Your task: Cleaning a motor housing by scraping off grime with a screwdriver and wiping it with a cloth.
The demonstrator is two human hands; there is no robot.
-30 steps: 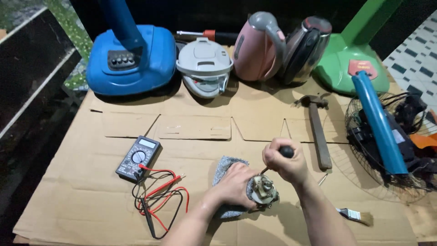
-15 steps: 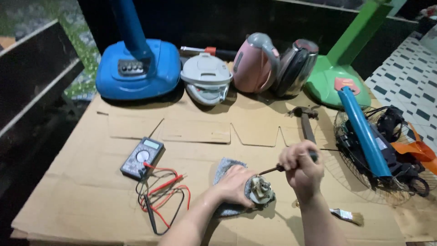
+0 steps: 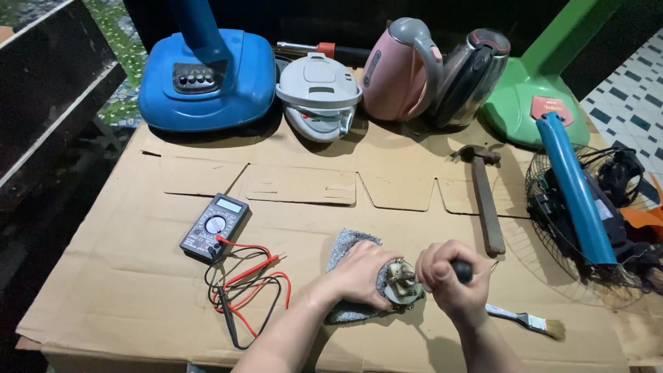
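Between both hands (image 3: 407, 276), the small motor (image 3: 400, 282) rests on cloth (image 3: 343, 249).

blue fan base (image 3: 207, 76), pink kettle (image 3: 400, 69), grey cloth (image 3: 345, 252)

Looks like a makeshift home appliance-repair spot: flattened cardboard (image 3: 304, 186) as work surface, a multimeter (image 3: 214, 227) with leads, hammer (image 3: 483, 193), small paintbrush (image 3: 526, 320), two electric kettles (image 3: 400, 69), fan bases (image 3: 207, 79) and a wire fan guard (image 3: 587, 228) around.
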